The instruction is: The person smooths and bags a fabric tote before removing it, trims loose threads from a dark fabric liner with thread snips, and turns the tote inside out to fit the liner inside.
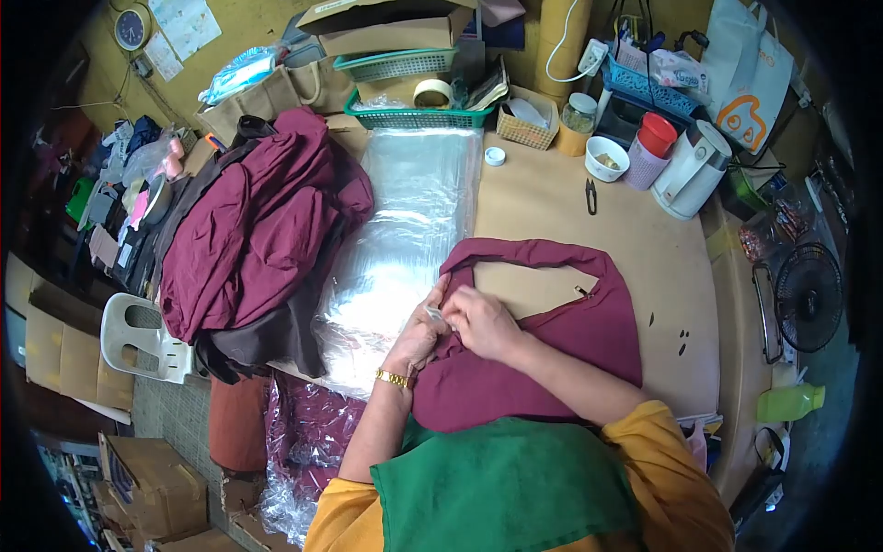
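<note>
A maroon cloth piece (543,368), perhaps a garment or bag, lies on the table in front of me, its strap-like band looped around a gap. A small zipper pull (581,293) shows at the gap's right end. My left hand (418,339), with a gold watch (395,378) at the wrist, grips the left side of that band. Close against it, my right hand (485,324) is closed in a pinch. Between the hands is a small whitish piece (434,315), too small to name. What the right fingertips hold is hidden.
Clear plastic sheets (414,198) lie left of the cloth, beside a heap of maroon and dark garments (267,221). Small scissors (590,196), a white bowl (607,158) and an electric kettle (692,168) stand or lie at the back right. Green baskets (418,120) line the back.
</note>
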Available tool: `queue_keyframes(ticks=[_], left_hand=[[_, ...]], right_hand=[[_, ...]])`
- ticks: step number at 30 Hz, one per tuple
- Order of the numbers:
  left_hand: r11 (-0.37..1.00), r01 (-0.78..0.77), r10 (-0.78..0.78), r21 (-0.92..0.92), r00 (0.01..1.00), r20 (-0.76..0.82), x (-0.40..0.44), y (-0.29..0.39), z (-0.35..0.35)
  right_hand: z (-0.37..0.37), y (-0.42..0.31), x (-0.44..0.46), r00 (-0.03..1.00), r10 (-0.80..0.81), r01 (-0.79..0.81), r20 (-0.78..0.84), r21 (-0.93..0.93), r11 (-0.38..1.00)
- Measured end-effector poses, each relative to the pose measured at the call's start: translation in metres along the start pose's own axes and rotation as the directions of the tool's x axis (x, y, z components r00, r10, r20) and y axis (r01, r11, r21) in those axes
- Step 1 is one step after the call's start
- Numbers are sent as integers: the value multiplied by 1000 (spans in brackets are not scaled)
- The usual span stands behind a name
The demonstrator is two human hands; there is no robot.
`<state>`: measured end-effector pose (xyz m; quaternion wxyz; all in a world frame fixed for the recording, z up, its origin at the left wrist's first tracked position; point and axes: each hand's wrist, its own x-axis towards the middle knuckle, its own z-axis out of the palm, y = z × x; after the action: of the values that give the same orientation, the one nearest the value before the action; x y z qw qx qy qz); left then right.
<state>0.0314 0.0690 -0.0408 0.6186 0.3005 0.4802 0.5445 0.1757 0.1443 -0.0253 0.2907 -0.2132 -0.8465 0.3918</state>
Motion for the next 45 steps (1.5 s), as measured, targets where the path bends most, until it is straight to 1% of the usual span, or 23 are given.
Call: queue_keyframes(ticks=[3,9,12,14,15,16,17,18,19,20,21,24,26,28,29,31,32,35,37,38,40,42,45], left_hand=[[996,-1,0,-88,1000,-11,5,-11,-2],[983,-24,30,-180,999,33,1,0,5],[976,-39,47,-215,999,28,2,-3,4],[965,-56,59,-255,998,3,3,-3,5],[977,-60,62,-205,998,1,4,-3,1],[986,-68,69,-153,998,2,3,2,2],[971,-186,201,150,975,-92,2,8,3],[931,-179,225,317,968,-114,-10,36,13],[933,-291,329,211,928,-175,0,37,-2],[670,-294,586,682,773,-243,1,33,-16],[676,-298,581,674,778,-240,-8,44,2],[172,-470,826,866,548,133,-18,68,66],[197,-528,545,826,760,355,-15,40,111],[179,-413,300,893,887,350,4,6,132],[179,-416,299,892,886,354,8,-10,130],[-267,-288,415,920,827,380,9,-36,126],[-237,-290,227,927,911,343,4,-48,123],[-218,-336,161,916,914,373,-18,-47,135],[-220,-336,160,916,914,373,-22,-46,138],[-230,-335,161,914,913,375,-21,-45,138],[-237,-348,147,907,910,388,-21,-48,135],[-175,-390,166,904,893,418,-22,-50,133],[-198,-388,163,900,893,420,-22,-49,135]], right_hand=[[1,9,-6,1000,-5,5,-4,2,1000],[-2,30,17,973,36,-45,-226,-36,998],[-1,21,-12,987,25,-38,-156,-81,996],[-9,17,-37,997,6,0,76,-70,998],[-20,13,-39,979,68,-50,193,-96,994],[-33,9,-42,980,75,-56,186,-103,993],[-47,6,-44,990,105,-91,97,-143,986],[-61,8,-45,991,133,-129,7,-181,975],[-77,19,-44,962,265,-272,-63,-181,945],[-92,28,-44,960,227,-258,-163,-212,942],[-104,37,-45,950,265,-298,-163,-222,929],[-114,40,-41,916,376,-399,-140,-221,890],[-104,48,-38,941,298,-331,-160,-259,907],[-108,50,-33,917,370,-396,-150,-216,893],[-113,57,-34,922,321,-368,-217,-235,900],[-127,64,-36,884,219,-330,-413,-219,918],[-140,64,-38,823,267,-402,-501,-183,897],[-155,58,-42,729,319,-401,-606,1,916],[-135,63,-54,930,98,-225,-355,-334,915],[-118,82,-61,973,-129,24,-189,-478,878],[-122,84,-60,983,-93,1,-155,-509,860],[-147,93,-39,967,-12,-138,-255,-562,816],[-189,94,4,830,46,-291,-556,-362,885]])
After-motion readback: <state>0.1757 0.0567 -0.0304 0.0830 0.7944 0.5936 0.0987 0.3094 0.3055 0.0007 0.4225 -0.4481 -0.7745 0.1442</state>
